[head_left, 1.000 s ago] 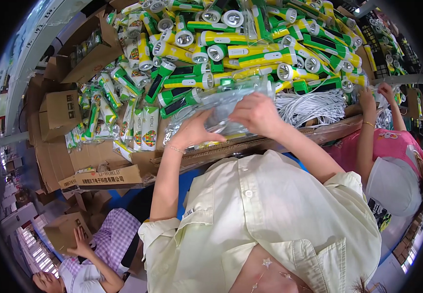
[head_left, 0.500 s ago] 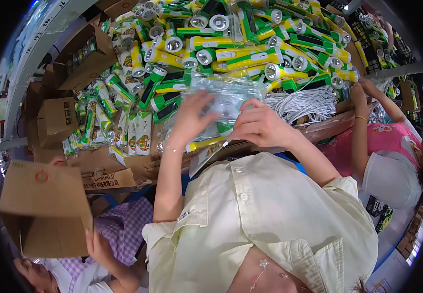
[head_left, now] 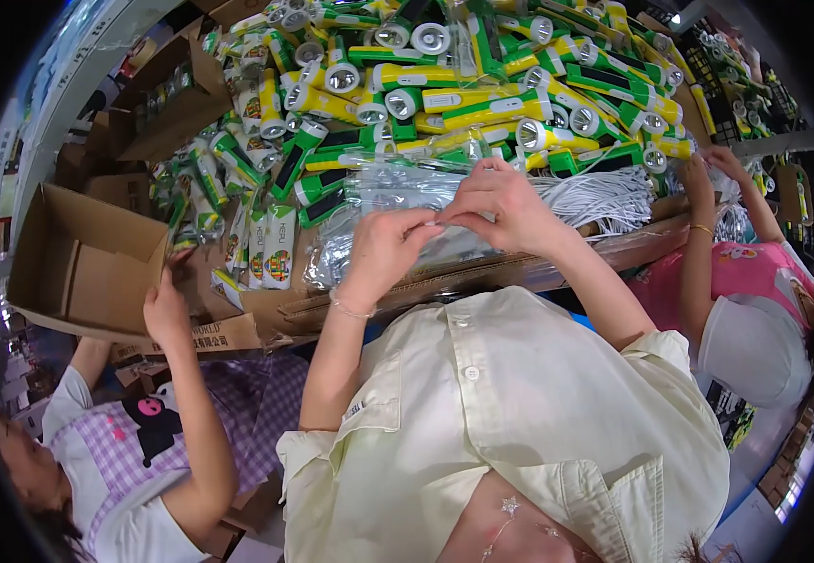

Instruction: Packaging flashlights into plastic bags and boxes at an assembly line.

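Observation:
My left hand [head_left: 386, 248] and my right hand [head_left: 499, 208] meet fingertip to fingertip in front of my chest. Both are closed in a pinch; whatever lies between the fingertips is too small or too clear to make out. Just beyond and under them spreads a layer of clear plastic bags [head_left: 398, 192]. To the right of my right hand lies a bundle of white cords [head_left: 604, 199]. Green and yellow flashlights [head_left: 491, 113] are heaped behind the bags.
Bagged flashlights [head_left: 277, 246] lie left of my hands. A cardboard edge [head_left: 482, 279] runs along the front. At left, a co-worker's hand [head_left: 168, 310] holds an open cardboard box [head_left: 97, 281]. Another person's hands [head_left: 703, 169] work at the right by the heap.
My left hand has closed and come down to meet my right hand, which has risen slightly. The flashlight and printed card below my right hand no longer show. The co-worker's box has tipped and risen.

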`<state>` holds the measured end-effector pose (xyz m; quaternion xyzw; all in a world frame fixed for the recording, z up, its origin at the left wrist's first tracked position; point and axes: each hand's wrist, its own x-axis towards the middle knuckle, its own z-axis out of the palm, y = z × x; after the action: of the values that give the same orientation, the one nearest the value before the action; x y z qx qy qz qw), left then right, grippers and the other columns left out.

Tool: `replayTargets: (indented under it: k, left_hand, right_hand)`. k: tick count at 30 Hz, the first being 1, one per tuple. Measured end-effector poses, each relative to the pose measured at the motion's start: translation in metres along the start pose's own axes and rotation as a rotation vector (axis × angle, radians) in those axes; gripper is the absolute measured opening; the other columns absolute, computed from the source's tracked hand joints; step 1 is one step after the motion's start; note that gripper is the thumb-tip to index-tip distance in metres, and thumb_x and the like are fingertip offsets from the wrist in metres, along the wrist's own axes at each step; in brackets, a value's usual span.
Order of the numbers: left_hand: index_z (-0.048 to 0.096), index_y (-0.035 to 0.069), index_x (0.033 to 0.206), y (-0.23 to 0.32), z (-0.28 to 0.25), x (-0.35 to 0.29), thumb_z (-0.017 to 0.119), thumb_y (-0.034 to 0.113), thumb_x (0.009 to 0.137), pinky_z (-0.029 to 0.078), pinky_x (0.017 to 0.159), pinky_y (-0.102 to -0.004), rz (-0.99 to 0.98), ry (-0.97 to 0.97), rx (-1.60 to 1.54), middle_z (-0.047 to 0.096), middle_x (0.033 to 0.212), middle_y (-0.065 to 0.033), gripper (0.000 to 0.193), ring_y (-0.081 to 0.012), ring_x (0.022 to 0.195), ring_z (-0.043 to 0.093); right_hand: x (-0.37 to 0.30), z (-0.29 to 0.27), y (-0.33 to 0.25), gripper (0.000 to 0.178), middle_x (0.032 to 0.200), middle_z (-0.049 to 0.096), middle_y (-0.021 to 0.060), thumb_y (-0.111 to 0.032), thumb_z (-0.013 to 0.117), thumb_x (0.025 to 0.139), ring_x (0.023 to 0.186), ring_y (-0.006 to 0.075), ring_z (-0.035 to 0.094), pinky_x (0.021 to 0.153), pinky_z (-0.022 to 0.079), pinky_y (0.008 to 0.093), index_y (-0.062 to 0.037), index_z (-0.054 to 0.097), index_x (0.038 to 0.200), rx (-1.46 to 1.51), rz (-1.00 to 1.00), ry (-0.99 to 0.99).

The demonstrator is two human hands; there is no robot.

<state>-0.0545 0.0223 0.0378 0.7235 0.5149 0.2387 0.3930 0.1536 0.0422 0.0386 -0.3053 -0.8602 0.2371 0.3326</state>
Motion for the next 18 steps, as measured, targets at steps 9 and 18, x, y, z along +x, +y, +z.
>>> replayTargets:
  k: [9,18]
  left_hand:
    - [0.069,0.011,0.079,-0.021,0.023,-0.004,0.066,0.025,0.072,0.047,0.06,-0.0406,0.052,0.11,0.06,0.062,0.07,-0.0131,0.016,-0.0322,0.067,0.06]
    - [0.067,0.009,0.066,-0.008,0.031,-0.029,0.065,0.021,0.07,0.047,0.059,-0.0428,-0.071,0.241,0.167,0.061,0.064,-0.0144,0.013,-0.0328,0.065,0.062]
  right_hand:
    - [0.008,0.007,-0.005,0.012,0.068,0.056,0.0045,-0.008,0.069,0.067,0.069,0.0246,0.054,0.073,0.039,0.0372,-0.012,0.068,0.079,-0.098,-0.015,-0.043]
    - [0.006,0.016,-0.023,0.016,0.069,0.06,0.0059,-0.001,0.067,0.068,0.071,0.0236,0.059,0.086,0.038,0.0425,-0.0106,0.063,0.08,-0.154,-0.01,-0.216]
